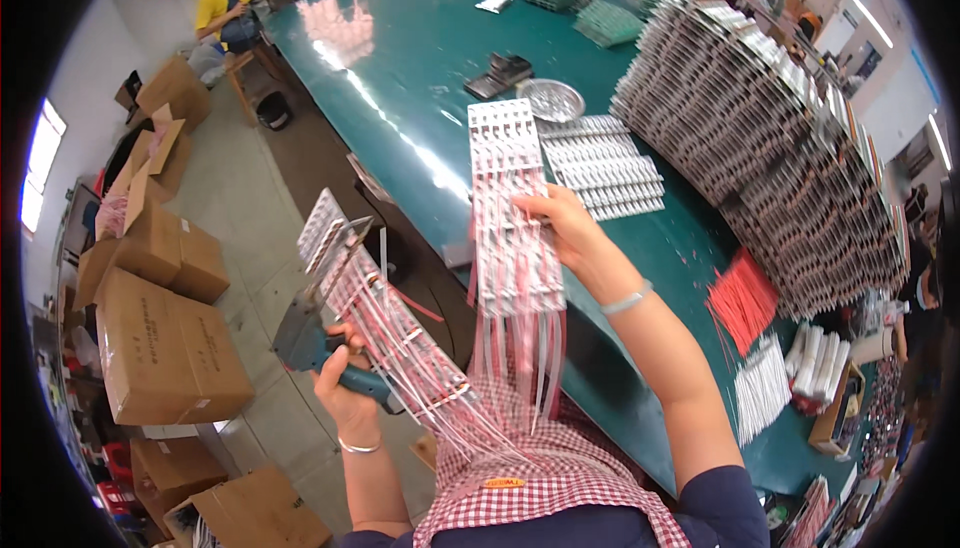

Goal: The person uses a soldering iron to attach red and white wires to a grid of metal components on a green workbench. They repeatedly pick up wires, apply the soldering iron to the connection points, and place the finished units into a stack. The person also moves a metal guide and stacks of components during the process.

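Observation:
My left hand (347, 384) is wrapped round the handle of a dark teal pistol-grip power tool (312, 333). Right beside the tool's front hangs a narrow metal panel (385, 323) with red and white wires trailing toward my lap; whether tool and panel touch, I cannot tell. A second silver panel (508, 163), with rows of slots and red and white wires, is tilted up in my right hand (572, 228), fingers over its right edge. Its wires (520, 363) dangle over my checked apron (545, 458). Flat slotted panels (605, 170) lie on the table just beyond that hand.
The green table (420, 88) bears a tall stack of panels (760, 148), a round metal dish (552, 100), a dark device (498, 76), and red (742, 298) and white wire bundles (762, 390). Cardboard boxes (170, 348) line the left floor. A person in yellow (222, 3) sits far left.

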Action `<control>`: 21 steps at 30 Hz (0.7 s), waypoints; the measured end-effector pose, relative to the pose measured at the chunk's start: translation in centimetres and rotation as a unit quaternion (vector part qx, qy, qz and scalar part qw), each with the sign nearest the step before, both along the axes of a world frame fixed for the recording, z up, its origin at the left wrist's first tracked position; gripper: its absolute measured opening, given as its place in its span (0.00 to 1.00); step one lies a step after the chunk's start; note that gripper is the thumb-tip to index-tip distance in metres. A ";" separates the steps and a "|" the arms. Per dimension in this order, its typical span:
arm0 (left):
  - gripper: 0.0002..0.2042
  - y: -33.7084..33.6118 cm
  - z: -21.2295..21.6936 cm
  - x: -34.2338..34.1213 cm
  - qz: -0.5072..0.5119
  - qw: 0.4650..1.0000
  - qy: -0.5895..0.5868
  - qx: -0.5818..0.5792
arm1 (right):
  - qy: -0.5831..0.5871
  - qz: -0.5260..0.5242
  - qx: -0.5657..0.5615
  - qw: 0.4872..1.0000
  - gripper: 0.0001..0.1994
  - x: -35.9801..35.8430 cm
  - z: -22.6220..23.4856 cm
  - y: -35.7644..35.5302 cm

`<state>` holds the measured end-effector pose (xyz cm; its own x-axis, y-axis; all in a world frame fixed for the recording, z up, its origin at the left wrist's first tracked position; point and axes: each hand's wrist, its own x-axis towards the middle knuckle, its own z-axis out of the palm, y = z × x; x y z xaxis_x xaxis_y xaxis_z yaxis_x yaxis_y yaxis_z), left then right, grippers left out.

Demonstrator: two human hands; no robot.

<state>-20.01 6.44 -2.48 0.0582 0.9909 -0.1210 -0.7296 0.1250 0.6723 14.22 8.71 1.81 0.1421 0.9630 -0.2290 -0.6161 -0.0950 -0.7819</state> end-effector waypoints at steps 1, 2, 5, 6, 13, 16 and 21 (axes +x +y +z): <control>0.15 0.9 0.2 -0.9 0.025 1.000 0.009 0.002 | 0.012 -0.009 0.003 1.000 0.11 -0.5 -1.2 3.5; 0.14 1.9 0.3 -1.7 0.051 0.999 0.018 0.005 | 0.025 -0.018 0.007 1.000 0.10 -1.0 -2.3 7.1; 0.16 4.5 0.2 -5.3 0.089 0.996 0.016 0.022 | 0.065 -0.087 -0.006 0.994 0.11 -3.7 -3.7 16.5; 0.17 5.2 0.4 -6.0 0.092 0.995 0.011 0.023 | 0.079 -0.112 -0.019 0.990 0.11 -3.9 -4.5 19.2; 0.18 9.0 0.8 -8.7 0.176 0.980 0.081 0.034 | 0.030 -0.207 -0.026 0.977 0.12 -4.2 -8.6 30.3; 0.18 10.7 0.5 -8.6 0.162 0.982 0.090 0.032 | -0.092 -0.159 -0.103 0.978 0.09 -3.6 -7.8 29.3; 0.17 13.7 0.8 -6.3 0.112 0.987 0.114 0.022 | -0.432 -0.144 0.036 0.890 0.24 -11.4 -8.0 18.2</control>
